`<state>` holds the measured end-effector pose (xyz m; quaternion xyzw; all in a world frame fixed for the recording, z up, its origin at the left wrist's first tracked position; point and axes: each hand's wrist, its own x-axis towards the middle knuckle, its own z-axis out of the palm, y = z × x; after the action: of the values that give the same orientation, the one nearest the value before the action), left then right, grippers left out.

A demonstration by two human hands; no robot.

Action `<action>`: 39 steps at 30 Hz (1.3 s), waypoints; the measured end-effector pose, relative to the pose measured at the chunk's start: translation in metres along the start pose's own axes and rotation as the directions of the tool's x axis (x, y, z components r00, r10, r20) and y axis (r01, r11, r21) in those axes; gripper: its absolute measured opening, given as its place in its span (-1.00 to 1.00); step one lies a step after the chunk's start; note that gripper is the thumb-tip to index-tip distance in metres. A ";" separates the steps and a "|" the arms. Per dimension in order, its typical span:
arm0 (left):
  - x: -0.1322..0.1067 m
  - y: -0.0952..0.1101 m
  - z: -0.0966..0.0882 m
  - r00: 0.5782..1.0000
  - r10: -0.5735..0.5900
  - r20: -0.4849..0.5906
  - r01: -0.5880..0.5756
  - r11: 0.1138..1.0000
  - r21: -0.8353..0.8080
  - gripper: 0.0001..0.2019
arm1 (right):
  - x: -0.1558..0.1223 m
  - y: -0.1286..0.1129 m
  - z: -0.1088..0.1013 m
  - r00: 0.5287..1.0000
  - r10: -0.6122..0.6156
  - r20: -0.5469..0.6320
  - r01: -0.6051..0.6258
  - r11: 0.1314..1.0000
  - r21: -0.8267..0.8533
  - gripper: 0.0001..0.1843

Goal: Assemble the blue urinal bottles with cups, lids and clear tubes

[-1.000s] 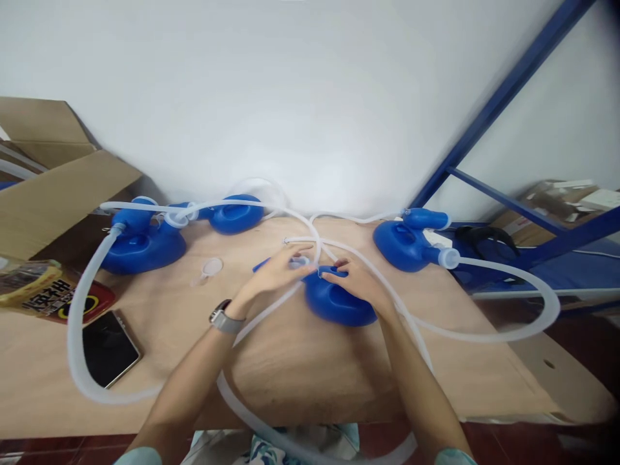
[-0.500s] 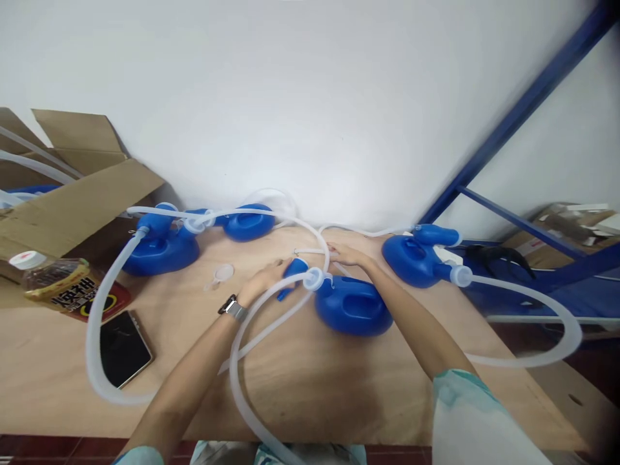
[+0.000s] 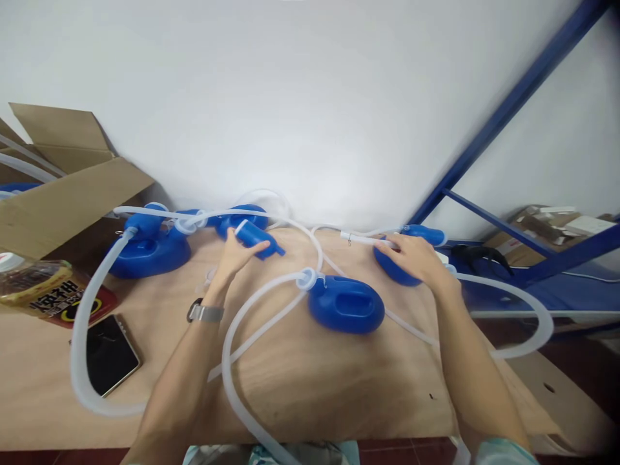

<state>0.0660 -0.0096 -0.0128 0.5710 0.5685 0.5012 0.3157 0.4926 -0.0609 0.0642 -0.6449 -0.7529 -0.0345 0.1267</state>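
Observation:
My left hand [image 3: 236, 254] grips a blue cup-like funnel [image 3: 258, 239] with a narrow spout pointing right, holding it above the wooden table [image 3: 300, 361]. On the right, my right hand [image 3: 411, 255] is closed around the end of a translucent white hose [image 3: 363, 239], which has a small metal clip near its tip. The two pieces are apart. Between my forearms sits a blue plastic jug [image 3: 345, 305] with a moulded handle; a thick hose [image 3: 227, 361] runs from its white collar toward me. Behind my right hand, another blue jug [image 3: 394, 266] is partly hidden.
At left are two more blue jugs [image 3: 150, 255] with hoses, an open cardboard box [image 3: 72, 187], a drink bottle [image 3: 53, 290] and a phone [image 3: 110, 352]. A blue metal frame [image 3: 504, 119] stands at right. Hoses loop across the table.
My left hand has picked up the blue funnel and raised it to the left. My right hand has moved right with the hose end. The view has shifted slightly.

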 end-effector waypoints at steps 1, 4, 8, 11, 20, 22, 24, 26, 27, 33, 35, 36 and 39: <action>-0.006 0.010 -0.003 0.997 0.032 -0.067 -0.039 0.995 -0.094 -0.38 | -0.009 -0.007 -0.006 0.998 -0.061 -0.016 0.061 0.998 -0.002 -0.43; -0.029 0.042 -0.005 0.987 0.148 -0.064 -0.158 0.966 -0.206 -0.56 | -0.027 -0.039 -0.013 0.972 -0.223 -0.073 0.230 0.967 0.109 -0.45; -0.053 0.068 -0.006 0.975 0.219 0.024 -0.201 0.930 -0.307 -0.60 | -0.031 -0.076 -0.005 0.923 -0.310 -0.229 0.372 0.874 0.312 -0.55; -0.061 0.073 -0.013 0.974 0.228 0.009 -0.217 0.937 -0.272 -0.63 | -0.031 -0.089 0.005 0.900 -0.314 -0.303 0.417 0.824 0.384 -0.58; -0.074 0.071 -0.039 0.971 0.174 -0.165 -0.205 0.959 -0.194 -0.65 | -0.023 -0.105 0.027 0.881 -0.233 -0.412 0.429 0.763 0.484 -0.59; -0.076 0.072 -0.041 0.967 0.192 -0.165 -0.218 0.963 -0.159 -0.64 | -0.022 -0.106 0.028 0.879 -0.204 -0.431 0.421 0.757 0.499 -0.59; -0.078 0.074 -0.041 0.964 0.210 -0.163 -0.234 0.962 -0.142 -0.63 | -0.022 -0.107 0.028 0.881 -0.192 -0.431 0.412 0.759 0.504 -0.59; -0.079 0.076 -0.041 0.960 0.229 -0.160 -0.252 0.958 -0.138 -0.63 | -0.022 -0.106 0.026 0.878 -0.216 -0.428 0.424 0.765 0.484 -0.58; -0.080 0.078 -0.040 0.958 0.236 -0.161 -0.258 0.957 -0.133 -0.62 | -0.022 -0.105 0.024 0.874 -0.236 -0.425 0.436 0.768 0.469 -0.58; -0.082 0.085 -0.031 0.954 0.276 -0.116 -0.288 0.953 -0.098 -0.51 | -0.026 -0.106 0.020 0.873 -0.288 -0.394 0.454 0.774 0.440 -0.49; -0.084 0.085 -0.024 0.944 0.319 -0.086 -0.327 0.939 -0.104 -0.33 | -0.028 -0.111 0.021 0.892 -0.256 -0.371 0.417 0.783 0.461 -0.40; -0.086 0.085 -0.021 0.937 0.343 -0.069 -0.348 0.933 -0.089 -0.26 | -0.029 -0.114 0.022 0.904 -0.226 -0.362 0.386 0.796 0.466 -0.35; -0.094 0.081 -0.012 0.917 0.398 0.014 -0.398 0.917 0.025 -0.35 | -0.030 -0.123 0.022 0.925 -0.134 -0.356 0.299 0.836 0.461 -0.30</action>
<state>0.0962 -0.1155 0.0461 0.6810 0.4458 0.5448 0.2018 0.3728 -0.1055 0.0496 -0.4846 -0.7747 0.0499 0.4031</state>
